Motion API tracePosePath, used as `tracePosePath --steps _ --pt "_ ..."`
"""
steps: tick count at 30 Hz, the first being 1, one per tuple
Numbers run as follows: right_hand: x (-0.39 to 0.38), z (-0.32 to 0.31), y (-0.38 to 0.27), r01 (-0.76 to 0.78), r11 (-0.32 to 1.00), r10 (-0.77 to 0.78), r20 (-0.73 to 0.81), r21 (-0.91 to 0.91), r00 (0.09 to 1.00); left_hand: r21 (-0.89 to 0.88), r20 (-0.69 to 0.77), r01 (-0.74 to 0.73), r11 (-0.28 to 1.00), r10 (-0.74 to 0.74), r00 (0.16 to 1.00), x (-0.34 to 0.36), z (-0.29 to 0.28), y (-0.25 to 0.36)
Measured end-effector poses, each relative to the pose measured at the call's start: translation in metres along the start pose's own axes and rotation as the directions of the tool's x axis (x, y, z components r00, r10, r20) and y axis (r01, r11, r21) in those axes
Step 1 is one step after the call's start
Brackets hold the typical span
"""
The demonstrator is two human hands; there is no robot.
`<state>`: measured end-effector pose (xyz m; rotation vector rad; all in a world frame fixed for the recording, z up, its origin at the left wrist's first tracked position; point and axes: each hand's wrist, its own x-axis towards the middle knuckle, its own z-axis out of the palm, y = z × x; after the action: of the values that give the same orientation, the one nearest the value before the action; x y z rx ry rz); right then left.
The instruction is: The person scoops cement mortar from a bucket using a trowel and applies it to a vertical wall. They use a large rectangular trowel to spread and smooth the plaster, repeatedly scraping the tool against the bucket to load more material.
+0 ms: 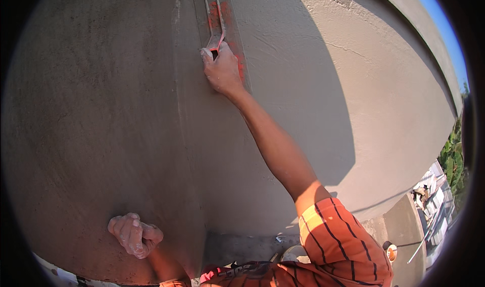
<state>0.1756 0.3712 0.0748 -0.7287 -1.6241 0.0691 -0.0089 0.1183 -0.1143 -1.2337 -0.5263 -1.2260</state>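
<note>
High on the grey plastered wall [116, 120], my right hand [224, 70] is closed around the handle of a plastering trowel [228, 24]. Its long rectangular blade lies against the wall, with red patches showing through grey smears and two thin prongs running up from the handle. A faint vertical ridge marks the plaster just left of the blade. Low on the left, my left hand [135, 235] is curled into a fist close to the wall, dusted with plaster. Nothing shows in its fingers.
At lower right, a small orange-rimmed container [391, 252] stands on a ledge. Pale rubble [433, 196] and green plants [451, 158] lie beyond the wall's right end. A raised band [422, 29] borders the wall at upper right. My shadow falls across the plaster.
</note>
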Motion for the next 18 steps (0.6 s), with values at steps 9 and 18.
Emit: tracePosePath --steps 9,18 --pt "0.011 -0.313 0.068 -0.217 0.942 0.287 -0.281 0.256 0.916 0.151 0.054 0.084 0.985 -0.093 0.994 0.010 0.016 0.008" --pt "0.019 -0.410 0.083 -0.229 0.962 0.250 -0.140 0.150 0.958 0.336 0.118 0.107 0.936 -0.155 0.981 0.026 0.015 0.018"
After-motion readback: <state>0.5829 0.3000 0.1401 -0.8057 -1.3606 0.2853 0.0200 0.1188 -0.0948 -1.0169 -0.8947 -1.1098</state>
